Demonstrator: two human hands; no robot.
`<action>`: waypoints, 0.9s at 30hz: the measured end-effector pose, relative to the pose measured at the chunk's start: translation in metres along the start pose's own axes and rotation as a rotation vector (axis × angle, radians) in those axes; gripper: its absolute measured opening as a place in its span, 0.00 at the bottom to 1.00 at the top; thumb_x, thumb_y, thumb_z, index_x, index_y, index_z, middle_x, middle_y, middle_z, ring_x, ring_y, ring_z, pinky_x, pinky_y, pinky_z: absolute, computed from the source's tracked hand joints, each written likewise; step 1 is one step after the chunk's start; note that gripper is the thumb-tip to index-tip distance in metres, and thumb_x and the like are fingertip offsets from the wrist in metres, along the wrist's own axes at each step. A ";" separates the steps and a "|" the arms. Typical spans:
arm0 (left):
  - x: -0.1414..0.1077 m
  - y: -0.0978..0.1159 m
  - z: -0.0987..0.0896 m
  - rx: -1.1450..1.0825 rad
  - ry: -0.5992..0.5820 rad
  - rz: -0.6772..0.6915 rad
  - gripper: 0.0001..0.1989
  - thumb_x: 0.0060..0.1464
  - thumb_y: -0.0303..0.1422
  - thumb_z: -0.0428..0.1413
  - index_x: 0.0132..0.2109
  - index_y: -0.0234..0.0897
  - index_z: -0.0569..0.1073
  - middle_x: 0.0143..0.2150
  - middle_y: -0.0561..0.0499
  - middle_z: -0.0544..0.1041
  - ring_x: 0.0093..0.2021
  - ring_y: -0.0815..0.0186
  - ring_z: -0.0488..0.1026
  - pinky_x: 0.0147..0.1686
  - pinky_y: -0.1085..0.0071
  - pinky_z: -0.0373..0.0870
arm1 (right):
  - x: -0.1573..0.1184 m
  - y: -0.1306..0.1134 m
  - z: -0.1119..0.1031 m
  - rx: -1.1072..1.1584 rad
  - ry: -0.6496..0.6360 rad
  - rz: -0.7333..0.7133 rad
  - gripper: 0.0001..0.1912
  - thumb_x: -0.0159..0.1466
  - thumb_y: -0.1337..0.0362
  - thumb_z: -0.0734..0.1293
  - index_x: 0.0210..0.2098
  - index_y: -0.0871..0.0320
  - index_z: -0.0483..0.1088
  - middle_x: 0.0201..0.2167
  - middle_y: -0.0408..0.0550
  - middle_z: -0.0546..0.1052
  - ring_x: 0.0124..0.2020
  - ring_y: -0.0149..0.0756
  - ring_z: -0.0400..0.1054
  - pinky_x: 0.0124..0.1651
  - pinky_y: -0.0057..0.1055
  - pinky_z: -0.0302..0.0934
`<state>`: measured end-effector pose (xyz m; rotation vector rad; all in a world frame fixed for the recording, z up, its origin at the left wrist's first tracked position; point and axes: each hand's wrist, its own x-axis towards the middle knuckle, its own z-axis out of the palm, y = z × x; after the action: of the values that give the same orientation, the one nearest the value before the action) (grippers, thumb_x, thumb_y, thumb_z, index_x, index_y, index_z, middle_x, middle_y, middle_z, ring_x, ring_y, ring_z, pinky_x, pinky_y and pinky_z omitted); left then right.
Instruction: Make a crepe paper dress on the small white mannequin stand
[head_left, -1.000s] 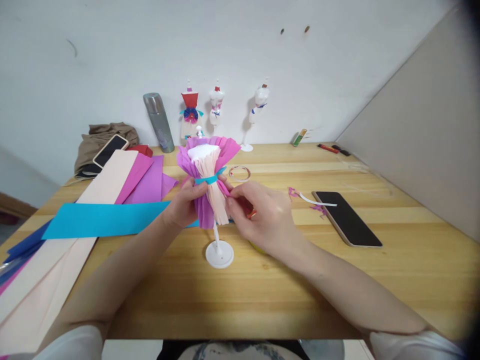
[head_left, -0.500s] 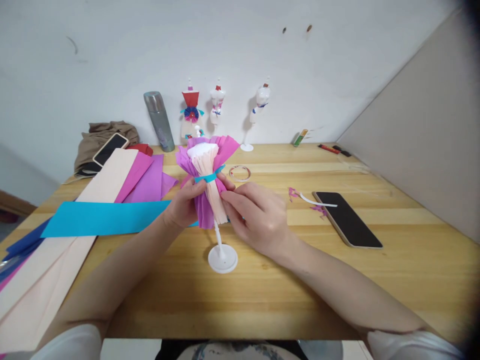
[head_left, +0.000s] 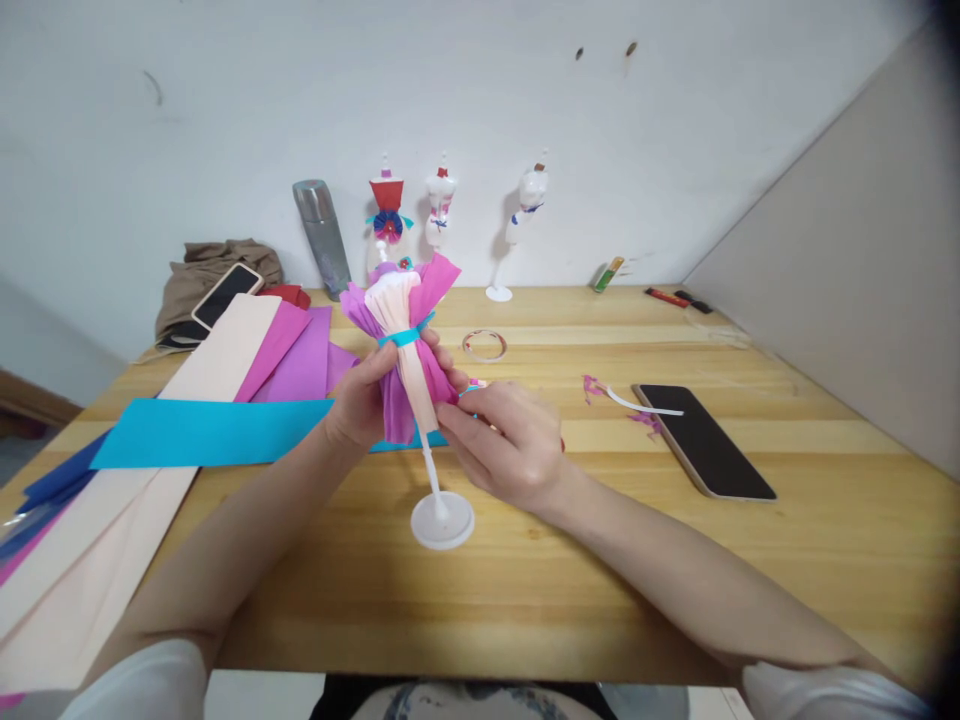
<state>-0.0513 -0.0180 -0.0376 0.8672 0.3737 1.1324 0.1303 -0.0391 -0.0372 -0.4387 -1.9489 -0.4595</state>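
A small dress form (head_left: 429,470) on a round white base (head_left: 442,520) tilts to the left in front of me. Purple, magenta and cream crepe paper (head_left: 411,385) wraps it, cinched at the waist by a blue paper band (head_left: 403,337). My left hand (head_left: 365,395) is closed around the wrapped waist, thumb in front just under the band, fingers behind. My right hand (head_left: 506,435) pinches the lower edge of the magenta crepe paper on the right side. The form's torso is hidden under the paper.
Crepe paper strips (head_left: 217,430) lie at left. Behind stand a grey flask (head_left: 322,240), several small dress forms (head_left: 440,205) and a tape roll (head_left: 484,346). A phone (head_left: 705,440) with a white strip (head_left: 637,403) lies right; another phone (head_left: 227,296) rests by brown cloth (head_left: 217,265).
The wrapped dress form has tipped further left at the top. My right hand has drawn the magenta paper's lower edge slightly down and outward. The camera view has shifted a little.
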 end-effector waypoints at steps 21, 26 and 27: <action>0.006 -0.018 -0.003 0.072 0.115 -0.107 0.23 0.46 0.45 0.69 0.43 0.32 0.78 0.36 0.45 0.83 0.40 0.55 0.81 0.39 0.64 0.75 | -0.002 0.021 -0.004 0.348 -0.208 0.304 0.11 0.69 0.64 0.65 0.30 0.57 0.73 0.24 0.43 0.73 0.25 0.31 0.66 0.30 0.31 0.59; 0.007 -0.032 -0.003 0.063 0.129 -0.139 0.26 0.45 0.47 0.69 0.45 0.32 0.79 0.42 0.41 0.84 0.48 0.47 0.81 0.50 0.53 0.76 | 0.007 0.039 -0.004 0.575 -0.347 0.930 0.20 0.65 0.49 0.66 0.24 0.56 0.68 0.24 0.44 0.71 0.28 0.34 0.65 0.33 0.33 0.58; 0.006 -0.033 -0.003 0.074 0.109 -0.158 0.27 0.45 0.48 0.69 0.46 0.32 0.79 0.43 0.40 0.84 0.50 0.45 0.81 0.52 0.52 0.76 | 0.006 0.041 -0.001 0.673 -0.417 0.995 0.23 0.65 0.45 0.66 0.23 0.56 0.67 0.23 0.44 0.71 0.28 0.34 0.65 0.33 0.33 0.59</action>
<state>-0.0297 -0.0161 -0.0637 0.8275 0.5675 1.0265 0.1496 -0.0036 -0.0267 -1.0063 -1.8416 0.9535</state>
